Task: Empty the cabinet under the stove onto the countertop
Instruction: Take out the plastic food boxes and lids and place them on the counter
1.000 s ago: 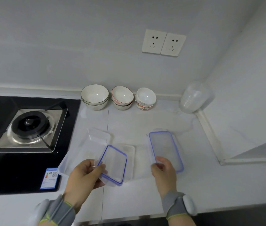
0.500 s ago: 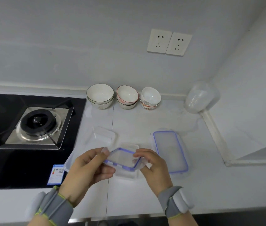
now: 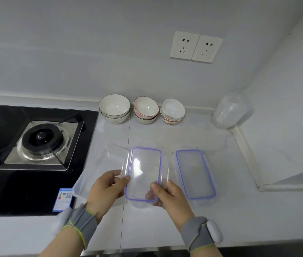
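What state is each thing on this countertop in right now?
Held lid: gripped by both hands, over a container.
Left hand: gripping.
Right hand: gripping.
Right container: lidded, resting.
Open tray: lidless.
Bowls: stacked, upright.
Burner: unlit.

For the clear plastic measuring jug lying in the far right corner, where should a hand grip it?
Grip the clear plastic measuring jug around its rounded body, coming from the front left: it lies tilted against both walls, so only that side is free. No handle is visible.

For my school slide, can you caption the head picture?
Both hands hold a clear lid above the counter, bowls behind.
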